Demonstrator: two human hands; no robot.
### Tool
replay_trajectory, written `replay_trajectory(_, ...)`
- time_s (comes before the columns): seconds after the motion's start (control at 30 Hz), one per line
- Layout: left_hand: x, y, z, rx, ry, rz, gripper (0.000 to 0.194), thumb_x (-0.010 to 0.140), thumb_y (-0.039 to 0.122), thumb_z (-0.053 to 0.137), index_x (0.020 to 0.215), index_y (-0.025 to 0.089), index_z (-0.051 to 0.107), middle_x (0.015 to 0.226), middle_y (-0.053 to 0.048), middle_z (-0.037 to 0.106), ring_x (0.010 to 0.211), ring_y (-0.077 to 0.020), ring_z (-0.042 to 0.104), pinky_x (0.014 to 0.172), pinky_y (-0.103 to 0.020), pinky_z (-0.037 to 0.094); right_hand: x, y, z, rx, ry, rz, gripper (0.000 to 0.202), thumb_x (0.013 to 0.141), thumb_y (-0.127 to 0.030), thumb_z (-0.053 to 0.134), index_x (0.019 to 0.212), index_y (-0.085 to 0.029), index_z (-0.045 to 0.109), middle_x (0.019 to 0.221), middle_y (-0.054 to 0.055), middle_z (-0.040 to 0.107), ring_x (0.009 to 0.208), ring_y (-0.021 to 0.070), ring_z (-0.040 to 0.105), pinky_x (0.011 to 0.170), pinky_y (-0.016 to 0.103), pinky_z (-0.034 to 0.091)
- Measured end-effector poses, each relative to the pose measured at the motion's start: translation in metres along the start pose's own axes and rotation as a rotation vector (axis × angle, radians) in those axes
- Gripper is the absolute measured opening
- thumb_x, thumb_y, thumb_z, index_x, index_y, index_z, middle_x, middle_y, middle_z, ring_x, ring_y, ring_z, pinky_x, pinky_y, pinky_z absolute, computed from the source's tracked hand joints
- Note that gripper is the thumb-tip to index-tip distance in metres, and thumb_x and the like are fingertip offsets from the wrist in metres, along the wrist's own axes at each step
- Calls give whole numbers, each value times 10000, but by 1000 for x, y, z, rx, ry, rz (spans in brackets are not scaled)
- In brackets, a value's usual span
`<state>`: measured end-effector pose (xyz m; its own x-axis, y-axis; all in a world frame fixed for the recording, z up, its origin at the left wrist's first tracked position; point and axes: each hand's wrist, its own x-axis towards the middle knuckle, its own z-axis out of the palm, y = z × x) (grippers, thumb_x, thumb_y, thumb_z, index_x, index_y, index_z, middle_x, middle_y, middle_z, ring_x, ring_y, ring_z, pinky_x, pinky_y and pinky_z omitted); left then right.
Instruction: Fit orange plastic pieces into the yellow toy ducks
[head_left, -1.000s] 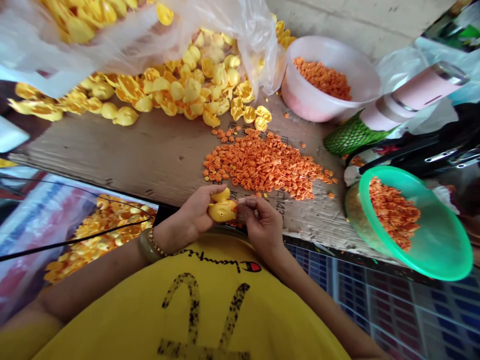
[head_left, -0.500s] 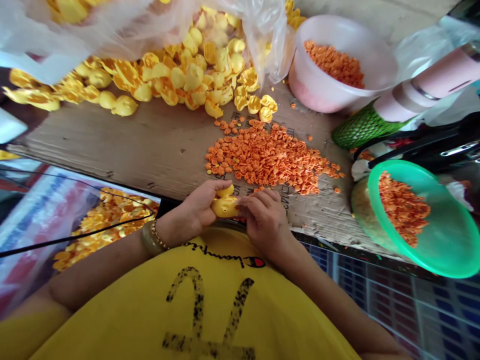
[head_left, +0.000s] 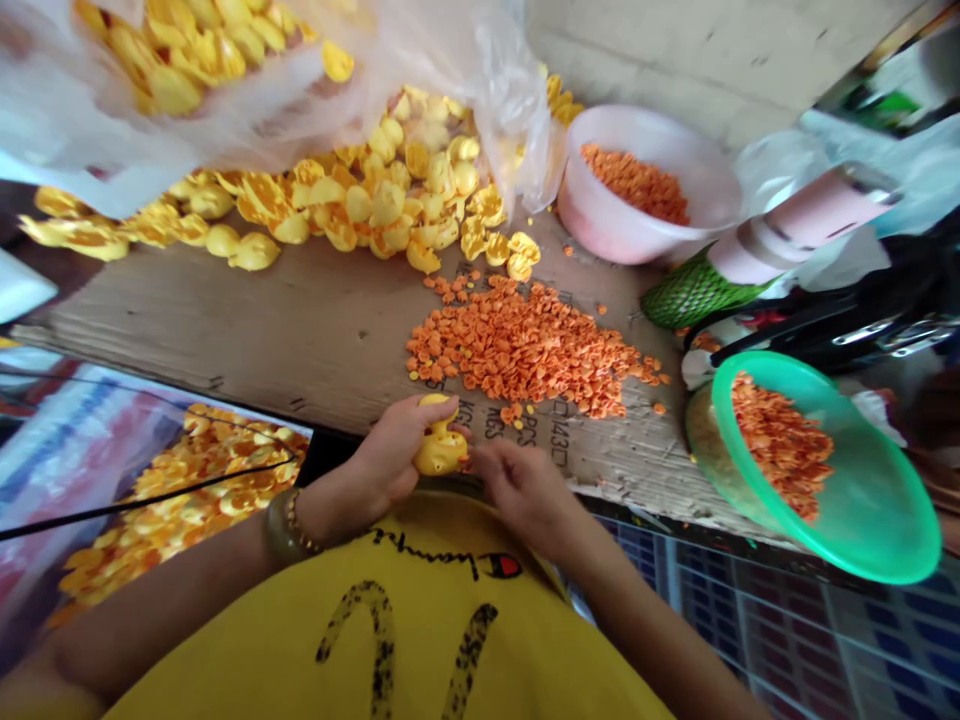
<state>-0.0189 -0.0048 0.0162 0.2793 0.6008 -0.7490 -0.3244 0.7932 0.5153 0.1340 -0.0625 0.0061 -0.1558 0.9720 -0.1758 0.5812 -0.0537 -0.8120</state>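
In the head view, the yellow toy (head_left: pixel 441 452) is showing a rounded body with small dark dots, sitting just below the orange pile (head_left: pixel 525 345). The left hand (head_left: pixel 390 450) is curling closed around it, thumb pressing on top. The right hand (head_left: pixel 525 490) is bending in from the other side, fingers bunching nearly closed at the toy's edge; whether they're gripping anything, I can't tell.

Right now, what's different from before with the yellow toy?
The yellow toy has tilted a little in the left hand, and the right hand has shifted its fingers beside it. I see nothing let go. The orange pile and green bowl stayed put.
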Motion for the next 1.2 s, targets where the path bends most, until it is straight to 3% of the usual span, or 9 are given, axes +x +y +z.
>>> replay_trajectory(0.1,-4,-2,-1,93,18,134,208,705,226,722,808,148,559,637,-40,645,525,-141,596,480,-215,464,-3,-7,7,-48,-109,4,325,925,-329,392,637,-193,462,572,-11,499,515,111,419,503,237,276)
replay_trajectory(0.3,-16,-4,-1,153,-43,267,543,583,323,821,1059,144,629,609,-11,653,481,-113,554,479,-209,438,-8,-6,14,256,-284,78,357,947,-402,345,662,-200,417,587,-34,414,533,101,356,488,213,298)
replay_trajectory(0.63,-17,-9,13,169,-59,194,437,638,309,760,1003,124,606,578,-36,642,464,-120,542,449,-196,417,-17,-2,25,154,-164,-49,345,952,-352,334,648,-203,399,576,-31,432,523,99,390,516,223,317)
replay_trajectory(0.8,-6,-8,13,164,-50,115,279,713,251,698,949,149,590,594,-52,643,472,-142,576,444,-211,451,-14,5,0,175,-213,0,338,937,-331,396,635,-190,456,576,-32,466,518,91,401,476,204,322)
replay_trajectory(0.87,1,-9,16,170,-88,51,220,721,238,693,893,158,580,621,-62,645,484,-161,597,444,-242,482,-7,20,-21,137,-91,17,314,908,-330,453,632,-187,502,563,-33,484,517,96,427,479,208,331)
replay_trajectory(0.97,16,-11,25,188,-214,-14,188,702,216,703,836,151,589,706,-82,647,537,-190,631,424,-271,505,9,49,-48,-27,366,102,267,865,-359,530,674,-179,580,581,-9,558,538,122,486,519,239,366)
replay_trajectory(1.0,23,-11,29,183,-258,-17,180,697,209,701,828,144,596,741,-86,644,556,-196,638,417,-280,511,16,58,-52,-91,459,130,249,855,-359,548,696,-176,607,614,8,598,561,134,514,541,250,381)
replay_trajectory(1.1,40,-4,37,142,-277,70,157,687,176,691,804,127,599,790,-75,623,569,-181,632,409,-287,523,34,75,-49,-266,504,153,166,823,-319,601,761,-181,669,743,47,682,670,167,589,623,272,422)
replay_trajectory(1.2,51,10,32,126,-139,222,147,682,147,693,781,123,586,767,-52,608,540,-149,611,397,-252,506,46,77,-32,-380,496,113,96,801,-266,633,789,-188,686,798,57,684,756,179,606,701,284,444)
